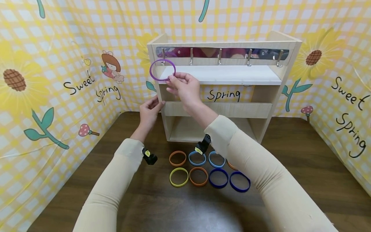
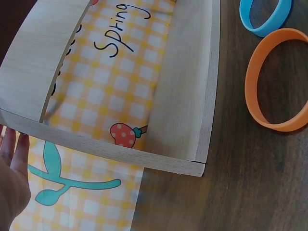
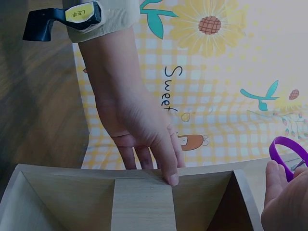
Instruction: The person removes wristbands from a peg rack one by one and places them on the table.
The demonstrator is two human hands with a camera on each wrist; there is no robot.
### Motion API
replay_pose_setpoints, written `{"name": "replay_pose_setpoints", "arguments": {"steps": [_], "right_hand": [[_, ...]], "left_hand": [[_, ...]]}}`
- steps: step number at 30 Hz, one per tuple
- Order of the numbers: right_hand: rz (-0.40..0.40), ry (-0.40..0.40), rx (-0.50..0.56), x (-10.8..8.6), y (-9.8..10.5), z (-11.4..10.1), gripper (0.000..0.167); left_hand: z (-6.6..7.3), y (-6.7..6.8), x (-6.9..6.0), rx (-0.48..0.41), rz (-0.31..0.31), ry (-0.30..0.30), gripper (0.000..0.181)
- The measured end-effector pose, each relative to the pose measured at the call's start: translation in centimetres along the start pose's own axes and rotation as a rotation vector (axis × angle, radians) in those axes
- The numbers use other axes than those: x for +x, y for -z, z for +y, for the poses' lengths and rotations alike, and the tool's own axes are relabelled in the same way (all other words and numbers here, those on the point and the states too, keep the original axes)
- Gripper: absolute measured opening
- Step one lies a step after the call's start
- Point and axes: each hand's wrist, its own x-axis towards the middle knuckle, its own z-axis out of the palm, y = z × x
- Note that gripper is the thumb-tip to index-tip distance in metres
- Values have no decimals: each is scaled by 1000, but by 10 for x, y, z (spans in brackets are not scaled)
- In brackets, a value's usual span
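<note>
Between the thumb and fingertips of my right hand (image 1: 188, 90) is a purple silicone wristband (image 1: 163, 60), raised at the upper left of a small wooden shelf (image 1: 218, 109). The leftmost metal hook (image 1: 163, 55) shows through its loop in the head view; whether the band touches it I cannot tell. My left hand (image 1: 149, 112) grips the shelf's left side panel. In the right wrist view that left hand (image 3: 139, 125) has its thumb over the panel's front edge and its fingers on the outer side. The purple wristband (image 3: 273, 150) is partly hidden by my right hand (image 3: 288, 202).
Two rows of wristbands lie on the dark wooden table before the shelf: orange (image 1: 177, 165), light blue (image 1: 197, 165), yellow (image 1: 178, 186) and dark blue (image 1: 218, 187). My right sleeve partly covers one orange band. Several hooks line a metal strip (image 1: 205, 52). Checked cloth surrounds the table.
</note>
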Motion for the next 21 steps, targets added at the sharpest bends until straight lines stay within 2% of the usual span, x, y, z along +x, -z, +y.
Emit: {"name": "replay_pose_setpoints", "arguments": {"steps": [9, 21], "right_hand": [[-52, 4, 9, -8, 7, -10, 17], [-68, 19, -1, -20, 40, -28, 35]], "left_hand": [[2, -1, -2, 14, 5, -5, 38], [0, 0, 0, 30, 24, 33, 40]]}}
